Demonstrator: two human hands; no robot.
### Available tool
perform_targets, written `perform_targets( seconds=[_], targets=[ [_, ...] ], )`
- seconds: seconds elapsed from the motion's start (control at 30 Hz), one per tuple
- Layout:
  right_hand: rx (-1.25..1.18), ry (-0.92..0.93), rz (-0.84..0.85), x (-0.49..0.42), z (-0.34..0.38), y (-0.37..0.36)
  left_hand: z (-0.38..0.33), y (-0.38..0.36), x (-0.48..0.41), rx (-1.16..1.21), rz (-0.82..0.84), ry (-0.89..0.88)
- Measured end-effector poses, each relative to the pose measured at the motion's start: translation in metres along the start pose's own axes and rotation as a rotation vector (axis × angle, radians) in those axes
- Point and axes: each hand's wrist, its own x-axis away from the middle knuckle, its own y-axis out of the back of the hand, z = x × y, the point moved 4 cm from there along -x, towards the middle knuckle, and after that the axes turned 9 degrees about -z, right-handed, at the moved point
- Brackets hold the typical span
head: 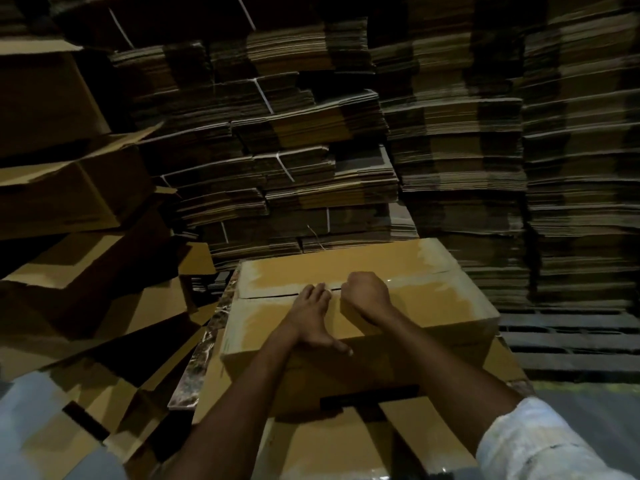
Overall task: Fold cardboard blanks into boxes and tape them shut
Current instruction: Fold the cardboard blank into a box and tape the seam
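Observation:
A brown cardboard box [433,303] stands in front of me with its top flaps folded down, and a seam runs across the middle of the lid. My left hand [311,315] lies flat on the near flap, fingers spread toward the seam and thumb over the box's front edge. My right hand [365,294] is curled into a fist right on the seam, beside the left fingertips. What it holds, if anything, is hidden. A glossy strip that looks like clear tape [415,280] runs along the seam to the right of the fist.
Tall stacks of flat cardboard blanks [329,133] fill the whole background. Assembled boxes [62,188] are piled at the left. More cardboard [329,441] lies under the box near me. A dark slatted pallet [571,341] is at the right.

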Motion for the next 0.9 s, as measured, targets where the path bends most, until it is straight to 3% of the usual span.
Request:
perform_targets(
  seconds=[0.1, 0.23, 0.33, 0.4, 0.47, 0.53, 0.73, 0.9],
  targets=[
    [-0.393, -0.123, 0.038, -0.005, -0.052, 0.022, 0.019, 0.004, -0.001, 0.034, -0.031, 0.006],
    [-0.706, -0.194, 0.064, -0.015, -0.126, 0.083, 0.047, 0.013, 0.0, 0.02, 0.022, 0.044],
    [-1.261, -0.393, -0.006, -0.019, -0.174, 0.116, 0.048, 0.028, -0.011, -0.043, 0.188, 0.089],
    [-1.464, -0.448, -0.02, -0.025, -0.192, 0.12, 0.03, 0.047, -0.022, 0.083, 0.166, 0.122],
    [-1.378, -0.455, -0.03, -0.028, -0.191, 0.119, 0.0, 0.067, -0.038, 0.304, -0.1, 0.111],
    [-1.122, -0.372, -0.053, -0.031, -0.179, 0.111, -0.03, 0.079, -0.049, 0.286, -0.335, 0.061],
    [-0.318, -0.062, -0.084, -0.039, -0.144, 0.081, -0.071, 0.035, -0.072, 0.121, -0.345, 0.118],
    [0.147, 0.071, -0.016, -0.041, -0.121, 0.063, -0.089, 0.025, -0.064, 0.636, -0.413, 0.296]
  ],
)
